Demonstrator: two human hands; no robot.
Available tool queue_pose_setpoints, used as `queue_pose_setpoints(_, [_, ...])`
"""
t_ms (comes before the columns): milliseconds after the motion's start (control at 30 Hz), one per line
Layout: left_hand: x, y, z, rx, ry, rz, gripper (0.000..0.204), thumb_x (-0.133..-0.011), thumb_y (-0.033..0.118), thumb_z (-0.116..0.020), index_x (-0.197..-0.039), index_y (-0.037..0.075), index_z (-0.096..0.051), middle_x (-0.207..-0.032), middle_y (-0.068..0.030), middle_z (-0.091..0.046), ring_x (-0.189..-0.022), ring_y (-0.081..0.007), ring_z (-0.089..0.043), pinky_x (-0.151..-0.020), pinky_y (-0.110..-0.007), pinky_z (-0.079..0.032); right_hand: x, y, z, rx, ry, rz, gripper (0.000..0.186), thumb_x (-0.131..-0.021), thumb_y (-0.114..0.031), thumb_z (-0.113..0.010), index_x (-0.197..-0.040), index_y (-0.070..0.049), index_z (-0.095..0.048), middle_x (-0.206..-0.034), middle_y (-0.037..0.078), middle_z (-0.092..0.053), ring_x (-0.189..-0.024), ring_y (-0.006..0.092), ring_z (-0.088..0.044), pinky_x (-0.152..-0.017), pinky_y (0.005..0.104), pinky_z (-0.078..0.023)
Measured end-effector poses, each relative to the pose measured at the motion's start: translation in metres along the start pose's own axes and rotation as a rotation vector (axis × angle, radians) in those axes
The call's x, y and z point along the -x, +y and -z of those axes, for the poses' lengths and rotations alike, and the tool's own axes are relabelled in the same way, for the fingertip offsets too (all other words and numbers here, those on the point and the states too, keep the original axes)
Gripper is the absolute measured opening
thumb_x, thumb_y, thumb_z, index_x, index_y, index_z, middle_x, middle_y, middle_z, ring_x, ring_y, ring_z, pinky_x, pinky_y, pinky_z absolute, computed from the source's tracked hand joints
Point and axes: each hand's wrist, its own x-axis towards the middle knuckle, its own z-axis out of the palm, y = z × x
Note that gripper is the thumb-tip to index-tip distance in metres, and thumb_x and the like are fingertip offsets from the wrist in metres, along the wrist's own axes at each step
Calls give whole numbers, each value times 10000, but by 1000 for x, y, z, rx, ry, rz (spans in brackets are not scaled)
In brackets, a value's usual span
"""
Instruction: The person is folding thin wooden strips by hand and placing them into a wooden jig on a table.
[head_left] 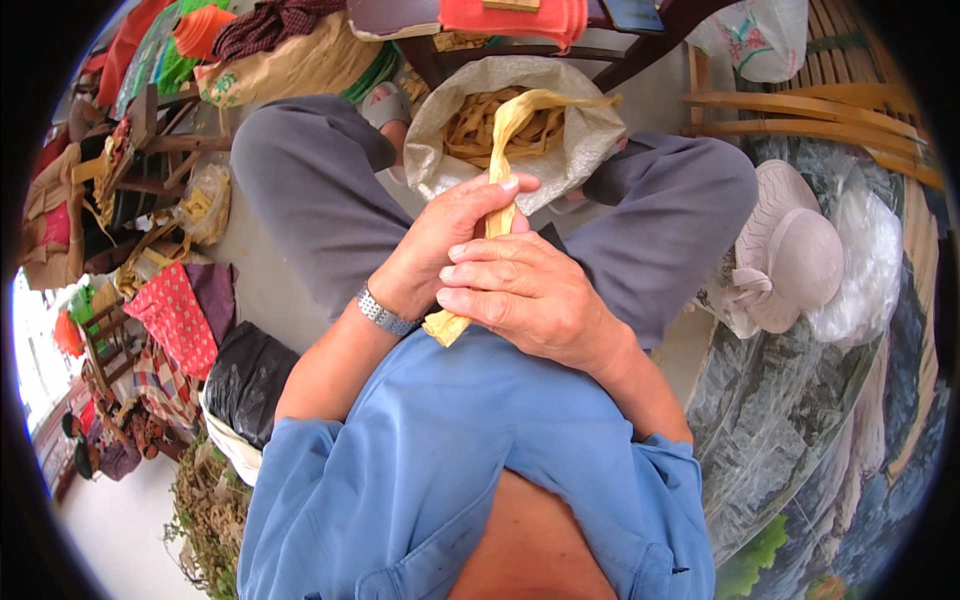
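Observation:
A pale yellow, straw-like flat strip (512, 130) runs between my hands, in front of my chest. My left hand (440, 235), with a metal watch on the wrist, pinches it under the thumb. The fingers of my right hand (535, 295) close over its lower part, and the short folded end sticks out below them. Its upper end bends to the right over an open white woven sack (425, 150) between my knees. More yellow strips (470, 130) lie coiled inside the sack. The palms hide the strip's middle.
A dark wooden chair (680, 35) stands beyond the sack, a red cloth (515, 22) on it. To the right are a pale brimmed hat (805, 250), clear plastic sheeting (780, 400) and a bamboo chair (810, 115). Left are a black bag (248, 380) and another person (125, 440).

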Motion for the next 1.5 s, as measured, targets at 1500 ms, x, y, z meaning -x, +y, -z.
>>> queue_pose_setpoints(1500, [23,-7,6,-1196,11,-546,431,-896,-62,-549,-1310,55,-575,-1145,-138,-613,-1076,-307,-605,-931,-365,-491,34,31,7,-545,-2,-1193,343,-1039,-316,-483,-900,-25,-600,-674,41,-579,-602,132,-575,-585,317,-464])
